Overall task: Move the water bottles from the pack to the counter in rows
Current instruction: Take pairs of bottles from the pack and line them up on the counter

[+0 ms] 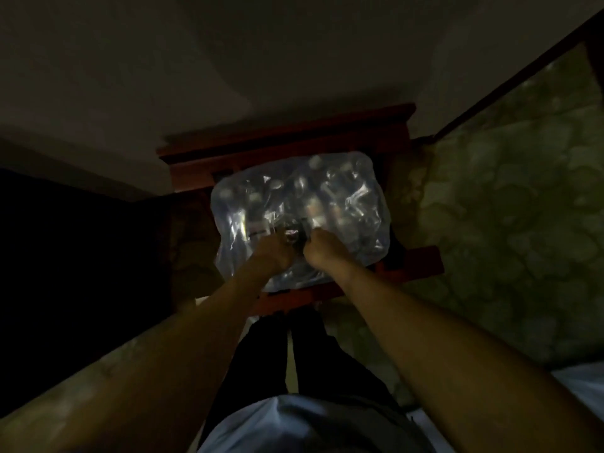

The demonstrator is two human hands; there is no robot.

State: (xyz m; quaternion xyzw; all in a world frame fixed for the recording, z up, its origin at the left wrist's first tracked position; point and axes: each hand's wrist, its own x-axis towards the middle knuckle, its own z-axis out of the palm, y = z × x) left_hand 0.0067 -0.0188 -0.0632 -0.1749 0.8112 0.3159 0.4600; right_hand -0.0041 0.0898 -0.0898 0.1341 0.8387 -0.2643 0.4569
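Note:
A pack of water bottles (346, 204) wrapped in clear plastic film sits on a reddish wooden chair (421, 261). Several bottle caps show dimly through the film. My left hand (273, 253) and my right hand (322, 248) are close together on the near middle of the pack. Both have curled fingers that grip the plastic film around a dark gap between them. The scene is dim and blurred, so the fingertips are hard to make out.
A green patterned counter (510, 207) runs along the right side. A dark area (65, 263) lies to the left of the chair. A pale wall (228, 76) rises behind it. My legs in dark trousers (294, 361) stand just before the chair.

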